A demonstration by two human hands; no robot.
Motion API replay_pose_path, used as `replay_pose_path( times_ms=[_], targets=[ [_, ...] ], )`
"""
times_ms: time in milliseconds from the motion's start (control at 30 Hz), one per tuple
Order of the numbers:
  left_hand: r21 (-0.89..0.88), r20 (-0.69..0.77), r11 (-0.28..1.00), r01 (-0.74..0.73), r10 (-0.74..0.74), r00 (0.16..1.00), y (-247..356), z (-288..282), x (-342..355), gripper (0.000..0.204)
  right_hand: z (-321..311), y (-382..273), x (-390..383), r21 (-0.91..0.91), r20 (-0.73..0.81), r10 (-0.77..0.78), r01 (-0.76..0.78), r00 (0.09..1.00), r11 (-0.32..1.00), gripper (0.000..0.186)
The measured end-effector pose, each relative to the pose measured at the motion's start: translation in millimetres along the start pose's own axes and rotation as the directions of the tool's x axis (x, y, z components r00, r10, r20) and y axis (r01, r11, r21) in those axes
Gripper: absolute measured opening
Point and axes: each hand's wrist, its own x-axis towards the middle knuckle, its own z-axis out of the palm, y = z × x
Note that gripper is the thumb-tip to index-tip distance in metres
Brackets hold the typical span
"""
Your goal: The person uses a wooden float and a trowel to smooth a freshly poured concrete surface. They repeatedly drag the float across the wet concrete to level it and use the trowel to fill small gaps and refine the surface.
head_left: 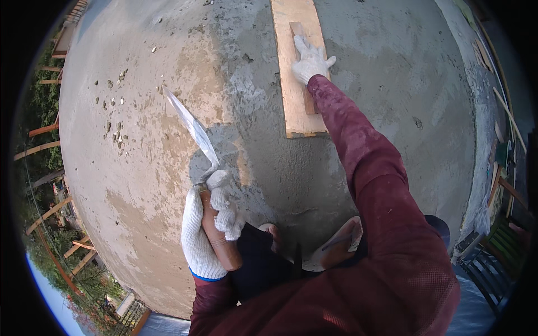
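Note:
My left hand (204, 229), in a white knit glove, is wrapped round the brown handle of a pointed metal trowel (193, 129). Its blade points up and away to the left, above the cement floor. At the far middle lies a wooden float (297, 126), a long flat board with a grip bar along its top. Over that bar rests my gloved right hand (311, 63), the thumb out to the right and the fingers reaching forward. How far those fingers curl under the bar cannot be made out. The float sits flat on wet grey cement (386, 73).
Drier, tan-streaked cement (151, 185) spreads on the left, with scattered small pebbles (119, 137). My sandalled foot (339, 243) stands near the lower middle. Wooden beams (47, 215) and greenery border the left edge; slatted dark furniture (504, 241) and boards line the right.

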Motion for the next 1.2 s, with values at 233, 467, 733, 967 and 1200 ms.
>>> replay_pose_path(
  times_ms=[233, 467, 733, 967, 1200],
  targets=[
    [-0.088, 0.000, 0.996, 0.000, 0.000, 1.000, 5, 7, 16, 0.031, 22, 9, -157, 0.092, 0.152, 0.122, -0.137, 0.981, 0.986, 0.095],
    [0.067, 0.005, 0.998, 0.004, -0.004, 1.000, -8, 2, 7, 0.044, -42, 101, -65, -0.035, -0.011, 0.241, -0.241, 0.971, 0.970, 0.087],
    [-0.099, 0.078, 0.995, -0.013, 0.021, 0.997, 4, -3, 10, 0.032, 1, 53, -204, 0.086, 0.133, 0.288, -0.301, 0.948, 0.950, 0.091],
    [0.102, -0.047, 0.993, 0.065, -0.061, 0.997, -11, 16, 3, 0.036, -22, 82, -99, 0.021, -0.070, 0.201, -0.200, 0.977, 0.980, 0.088],
    [-0.020, 0.088, 0.999, 0.040, -0.038, 0.995, 3, -4, -2, 0.049, 3, 54, -70, 0.203, -0.010, 0.035, -0.033, 0.999, 0.979, 0.090]
  ],
)
